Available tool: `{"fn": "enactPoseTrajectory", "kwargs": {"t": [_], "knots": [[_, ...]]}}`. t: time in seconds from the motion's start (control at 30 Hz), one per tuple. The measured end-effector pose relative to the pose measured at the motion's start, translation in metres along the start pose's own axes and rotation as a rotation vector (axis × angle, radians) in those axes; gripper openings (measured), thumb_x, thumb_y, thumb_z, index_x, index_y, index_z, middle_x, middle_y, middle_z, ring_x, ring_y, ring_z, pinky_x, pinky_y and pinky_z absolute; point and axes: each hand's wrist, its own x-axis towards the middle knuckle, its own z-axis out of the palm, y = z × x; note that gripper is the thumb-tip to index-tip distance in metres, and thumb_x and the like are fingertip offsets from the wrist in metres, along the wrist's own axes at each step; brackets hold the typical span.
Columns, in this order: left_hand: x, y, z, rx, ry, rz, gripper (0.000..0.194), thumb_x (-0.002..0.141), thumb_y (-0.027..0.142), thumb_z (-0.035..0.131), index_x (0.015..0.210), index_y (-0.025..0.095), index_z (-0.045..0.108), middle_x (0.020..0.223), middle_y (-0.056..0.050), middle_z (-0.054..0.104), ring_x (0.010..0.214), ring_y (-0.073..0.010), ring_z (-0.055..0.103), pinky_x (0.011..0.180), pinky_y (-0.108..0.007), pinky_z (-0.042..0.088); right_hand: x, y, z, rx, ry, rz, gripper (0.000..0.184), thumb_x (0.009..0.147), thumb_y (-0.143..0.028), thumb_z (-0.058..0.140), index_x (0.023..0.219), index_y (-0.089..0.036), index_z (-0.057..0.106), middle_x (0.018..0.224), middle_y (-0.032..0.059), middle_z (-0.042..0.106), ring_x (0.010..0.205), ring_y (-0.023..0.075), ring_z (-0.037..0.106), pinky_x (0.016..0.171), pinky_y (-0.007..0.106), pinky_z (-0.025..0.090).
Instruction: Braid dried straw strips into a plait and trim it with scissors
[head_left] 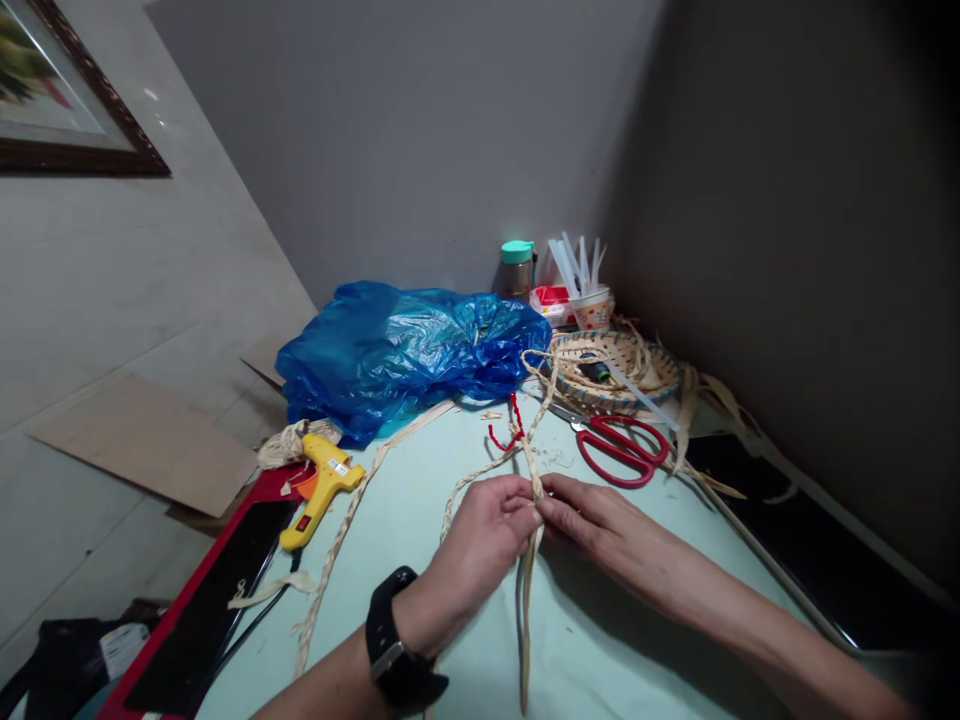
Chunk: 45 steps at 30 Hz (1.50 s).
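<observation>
My left hand (495, 517), with a black watch on its wrist, pinches a pale braided straw cord (533, 462) at the middle of the table. From the other side my right hand (581, 507) grips the same cord, its fingertips meeting those of the left. Loose strands (526, 620) hang from the pinch toward the near edge. Beyond my fingers the braid runs up and loops near the basket. A twisted red cord (515, 420) lies beside the braid. Just right of it rest red-handled scissors (622, 450).
A yellow glue gun (322, 490) lies at left, near another long braid (341, 540). Behind are a blue plastic bag (412, 350), a woven basket (619, 400) holding straw, a cup of glue sticks (591, 308) and a green-lidded jar (517, 270). A dark panel (817, 530) lies at right.
</observation>
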Motion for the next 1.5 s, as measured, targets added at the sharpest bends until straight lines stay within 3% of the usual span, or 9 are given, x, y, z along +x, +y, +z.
{"fn": "enactPoseTrajectory", "kwargs": {"t": [0.23, 0.37, 0.6, 0.83, 0.93, 1.1, 1.23, 1.37, 1.5], "knots": [[-0.005, -0.001, -0.003, 0.495, 0.03, 0.094, 0.012, 0.083, 0.018, 0.052, 0.094, 0.018, 0.053, 0.071, -0.001, 0.065, 0.07, -0.0168, 0.058, 0.068, -0.027, 0.038, 0.0, 0.004, 0.009, 0.031, 0.072, -0.032, 0.033, 0.098, -0.038, 0.036, 0.091, -0.019, 0.062, 0.084, 0.0048, 0.068, 0.08, 0.0205, 0.06, 0.072, 0.03, 0.038], [-0.011, 0.004, -0.002, 0.787, 0.094, 0.179, 0.01, 0.087, 0.019, 0.048, 0.097, 0.02, 0.05, 0.075, -0.002, 0.067, 0.081, -0.0216, 0.06, 0.077, -0.031, 0.037, -0.003, 0.002, 0.012, -0.014, 0.19, -0.005, 0.033, 0.094, -0.039, 0.043, 0.072, -0.019, 0.058, 0.068, 0.0027, 0.061, 0.063, 0.0178, 0.05, 0.061, 0.029, 0.032], [-0.033, 0.026, 0.008, 1.283, 0.095, 0.279, 0.022, 0.094, 0.02, 0.038, 0.085, 0.022, 0.058, 0.075, -0.006, 0.068, 0.064, -0.0221, 0.059, 0.059, -0.033, 0.029, -0.003, 0.0, 0.014, 0.168, 0.192, -0.054, 0.035, 0.092, -0.035, 0.044, 0.065, -0.018, 0.057, 0.059, 0.0004, 0.058, 0.057, 0.0143, 0.048, 0.057, 0.026, 0.033], [-0.049, -0.007, 0.037, 1.675, -0.131, 0.386, 0.034, 0.066, -0.001, 0.049, 0.094, 0.009, 0.066, 0.078, -0.017, 0.07, 0.063, -0.0314, 0.064, 0.051, -0.036, 0.027, -0.007, -0.005, 0.007, 0.463, 0.072, -0.048, 0.04, 0.091, -0.041, 0.047, 0.073, -0.012, 0.069, 0.053, -0.0013, 0.049, 0.046, 0.0091, 0.031, 0.045, 0.023, 0.024], [-0.053, -0.003, 0.033, 1.462, -0.089, 0.382, 0.018, 0.083, 0.009, 0.048, 0.084, 0.015, 0.065, 0.08, -0.014, 0.069, 0.07, -0.0274, 0.063, 0.057, -0.035, 0.036, -0.007, -0.003, 0.004, 0.542, 0.085, -0.049, 0.035, 0.088, -0.039, 0.052, 0.07, -0.013, 0.067, 0.061, 0.0013, 0.055, 0.047, 0.008, 0.029, 0.044, 0.023, 0.02], [-0.045, 0.016, 0.014, 0.69, 0.281, 0.274, 0.014, 0.093, 0.028, 0.046, 0.097, 0.02, 0.057, 0.098, -0.009, 0.063, 0.09, -0.0211, 0.059, 0.082, -0.034, 0.042, -0.005, -0.001, 0.002, 0.533, 0.073, -0.088, 0.03, 0.088, -0.038, 0.051, 0.072, -0.015, 0.064, 0.069, 0.0026, 0.06, 0.048, 0.0089, 0.037, 0.045, 0.023, 0.026], [-0.021, 0.003, 0.008, -0.02, 0.006, 0.016, 0.016, 0.087, 0.028, 0.054, 0.097, 0.016, 0.051, 0.076, -0.002, 0.058, 0.058, -0.0094, 0.05, 0.059, -0.023, 0.04, -0.007, -0.006, 0.003, 0.502, 0.011, -0.139, 0.029, 0.09, -0.036, 0.044, 0.079, -0.016, 0.061, 0.068, 0.0032, 0.063, 0.056, 0.0132, 0.052, 0.056, 0.025, 0.039], [-0.01, -0.014, 0.011, -0.106, 0.05, -0.026, 0.015, 0.083, 0.027, 0.056, 0.088, 0.014, 0.049, 0.06, 0.003, 0.05, 0.042, -0.0022, 0.022, 0.042, -0.019, 0.01, -0.006, -0.004, 0.006, 0.387, 0.003, -0.165, 0.026, 0.091, -0.034, 0.046, 0.076, -0.016, 0.056, 0.068, 0.0026, 0.061, 0.064, 0.0147, 0.055, 0.064, 0.026, 0.042], [-0.014, -0.016, 0.012, -0.131, 0.097, -0.036, 0.02, 0.08, 0.028, 0.059, 0.092, 0.015, 0.05, 0.059, 0.005, 0.049, 0.042, -0.002, 0.018, 0.042, -0.02, 0.007, -0.003, 0.002, 0.01, 0.243, 0.031, -0.157, 0.025, 0.094, -0.033, 0.042, 0.078, -0.017, 0.052, 0.072, 0.0039, 0.062, 0.069, 0.0156, 0.057, 0.066, 0.027, 0.043]]}}
